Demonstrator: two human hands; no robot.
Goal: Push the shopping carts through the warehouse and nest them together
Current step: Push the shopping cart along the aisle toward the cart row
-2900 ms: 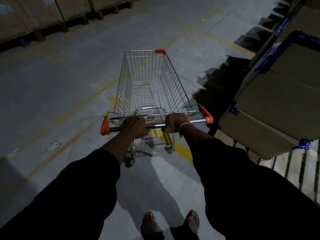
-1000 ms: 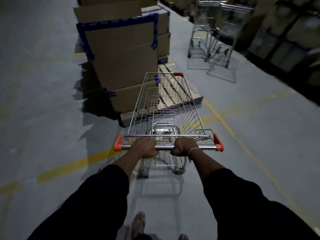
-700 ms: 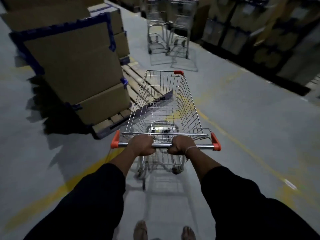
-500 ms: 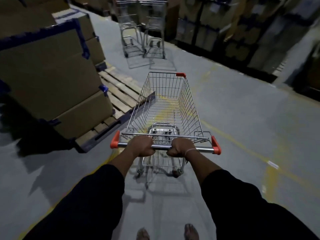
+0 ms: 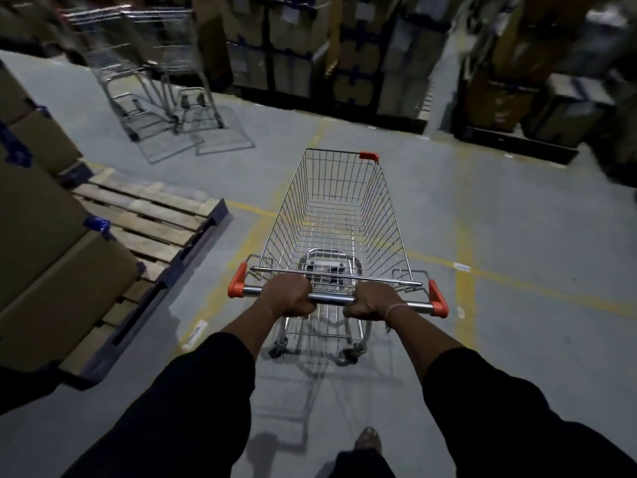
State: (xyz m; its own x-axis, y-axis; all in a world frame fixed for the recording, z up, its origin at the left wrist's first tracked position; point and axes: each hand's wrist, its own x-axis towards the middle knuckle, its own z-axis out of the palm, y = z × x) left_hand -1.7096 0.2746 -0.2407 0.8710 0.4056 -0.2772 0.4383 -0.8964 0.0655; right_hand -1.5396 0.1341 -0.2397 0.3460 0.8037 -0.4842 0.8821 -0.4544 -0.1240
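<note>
Pallet (image 5: 148, 229) slid left; parked carts (image 5: 148, 74) blurred; hands grip handle (image 5: 332, 298).

Both arms reach forward and slightly inward, covered to the forearm by loose black sleeves (image 5: 193, 401), the bare forearms and wrists showing beyond the cuffs. The left hand (image 5: 289, 295) and the right hand (image 5: 370, 301) sit side by side with a short gap between them, knuckles up, fingers curled over and around the silver metal push bar (image 5: 331, 298). A thin pale band (image 5: 396, 308) circles the right wrist.
</note>
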